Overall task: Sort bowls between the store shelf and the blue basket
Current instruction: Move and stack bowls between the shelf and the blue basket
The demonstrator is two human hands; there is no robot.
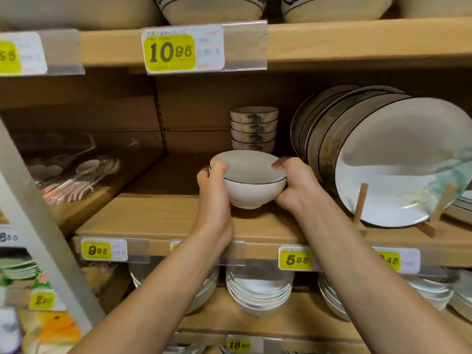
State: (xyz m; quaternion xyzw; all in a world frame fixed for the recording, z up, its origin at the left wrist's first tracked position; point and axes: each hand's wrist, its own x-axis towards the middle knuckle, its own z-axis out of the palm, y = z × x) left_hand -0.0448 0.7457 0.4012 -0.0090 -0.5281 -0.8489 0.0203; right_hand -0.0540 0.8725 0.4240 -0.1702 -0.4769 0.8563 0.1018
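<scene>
On the middle board of the wooden store shelf (158, 218), near its front edge, a small white bowl (251, 180) is held upright between two bare hands. The left hand (213, 190) grasps its left wall with the thumb hooked over the rim; the right hand (293, 187) grasps the right wall the same way. The bowl's foot sits at board level; whether it touches the wood cannot be determined. Its interior shows plain white glaze, with a thin dark line round the rim. Directly behind it stands a stack of bowls (254, 129) of like shape, nested upright, with green markings on their sides. Just to the right, a row of plates (332, 139) stands on edge, the front plate (398, 162) leaning against the pegs of a wooden stand (360, 203), close beside the right wrist. To the left, on a neighbouring board, lies a heap of pale spoons (76, 177), blurred. The shelf above carries large cream bowls (212, 8) with dark line decoration. The shelf below holds nested white dishes (258, 292), smooth and glossy. Yellow price tags in clear plastic strips front the boards: 10.95 (169, 51), 9.95 (96, 250), 5.95 (296, 259).
</scene>
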